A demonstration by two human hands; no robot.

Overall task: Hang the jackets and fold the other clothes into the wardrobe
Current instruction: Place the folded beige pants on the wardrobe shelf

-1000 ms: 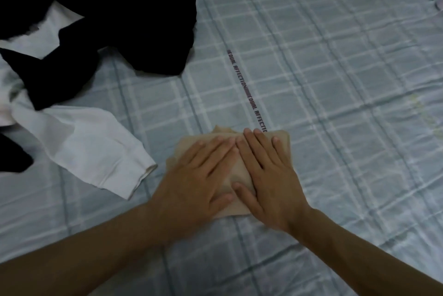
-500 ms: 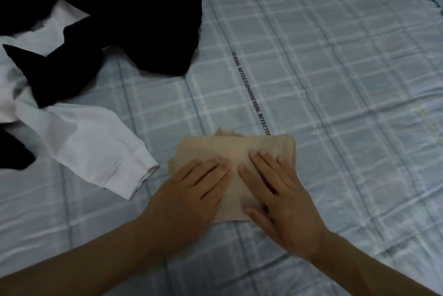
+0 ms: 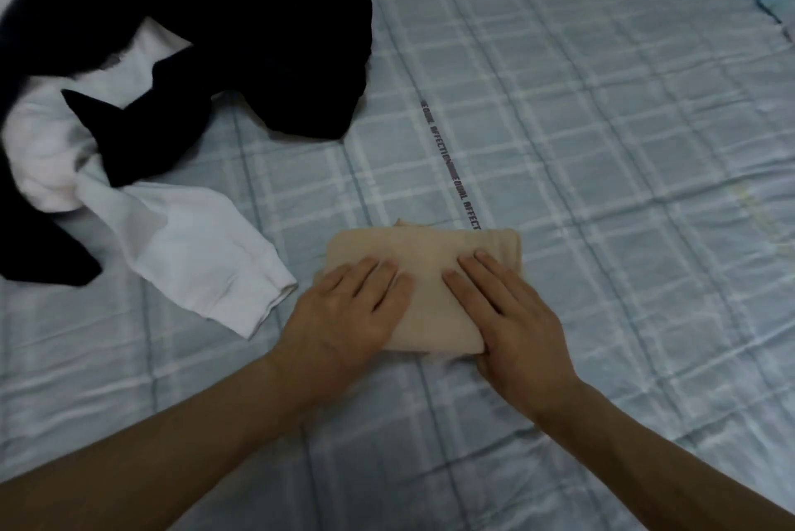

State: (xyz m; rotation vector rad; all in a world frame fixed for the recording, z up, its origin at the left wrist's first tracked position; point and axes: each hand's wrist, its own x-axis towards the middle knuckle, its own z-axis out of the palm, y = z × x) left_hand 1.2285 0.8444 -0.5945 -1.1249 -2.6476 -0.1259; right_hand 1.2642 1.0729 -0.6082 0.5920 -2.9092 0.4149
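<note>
Beige folded cloth (image 3: 423, 255), long axis left-right (perhaps tights), under hands (image 3: 344, 311)

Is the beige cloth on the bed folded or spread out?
Folded. The beige cloth is a small thick rectangle on the bed, with the left hand and right hand flat on top.

L hand (image 3: 348, 311) & R hand (image 3: 516, 324) bare; forearms (image 3: 172, 457) bare to frame edge, nails (image 3: 480, 256) cut short.
</note>
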